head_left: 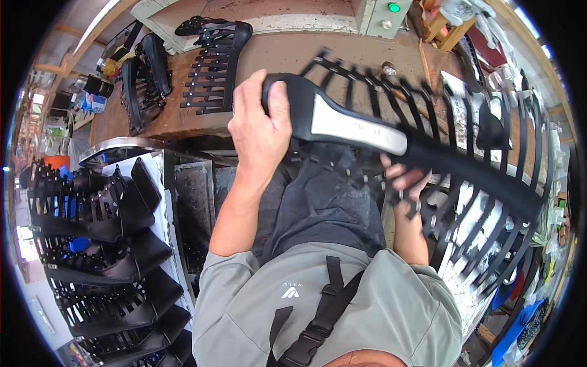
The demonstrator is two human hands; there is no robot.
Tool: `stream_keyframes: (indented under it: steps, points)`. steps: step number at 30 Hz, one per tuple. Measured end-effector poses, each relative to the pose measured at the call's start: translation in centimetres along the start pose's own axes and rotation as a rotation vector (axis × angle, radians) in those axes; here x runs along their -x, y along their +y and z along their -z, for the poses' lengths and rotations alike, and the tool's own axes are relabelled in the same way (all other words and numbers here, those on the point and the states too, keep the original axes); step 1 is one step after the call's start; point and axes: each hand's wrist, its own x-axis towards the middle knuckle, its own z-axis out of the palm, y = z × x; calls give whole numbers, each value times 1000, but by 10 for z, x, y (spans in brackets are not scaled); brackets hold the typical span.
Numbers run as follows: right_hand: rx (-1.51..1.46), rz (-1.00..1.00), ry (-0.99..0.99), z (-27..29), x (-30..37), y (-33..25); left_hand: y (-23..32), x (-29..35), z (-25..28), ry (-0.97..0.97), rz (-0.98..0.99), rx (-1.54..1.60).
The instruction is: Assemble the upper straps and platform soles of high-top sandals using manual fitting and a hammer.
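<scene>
A tall black strappy gladiator sandal (pixel 361 125) is held up in front of me, its straps blurred by motion. Its sole shows a pale panel toward me, and the long shaft with rows of open straps reaches to the right. My left hand (pixel 260 125) is closed around the rounded end of the sole, thumb on the near side. Below the pale panel, my right hand (pixel 406 177) is among the hanging straps. Blur and the straps partly hide its fingers, so its grip cannot be made out.
On the brown workbench (pixel 269 55) lies another strappy sandal (pixel 214 67); a pair of black sandals (pixel 143 79) stands left of it. Several black strappy sandals (pixel 116 257) are stacked at my left. A dark bottle (pixel 95 84) stands at the far left. A green button (pixel 394 7) is on the machine ahead.
</scene>
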Motion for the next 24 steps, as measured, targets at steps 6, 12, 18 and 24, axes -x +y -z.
stream_keyframes:
  steps: [6,12,18,24]
  points:
    - [666,506,215,-27,-36,30,0,59,33,-46,100,143]
    - [1017,558,527,-14,-59,13,-2,140,32,37,58,394]
    - [1655,379,351,-23,-46,43,-19,127,35,-80,430,700]
    - [1357,-57,15,-118,-22,100,0,73,56,-636,261,809]
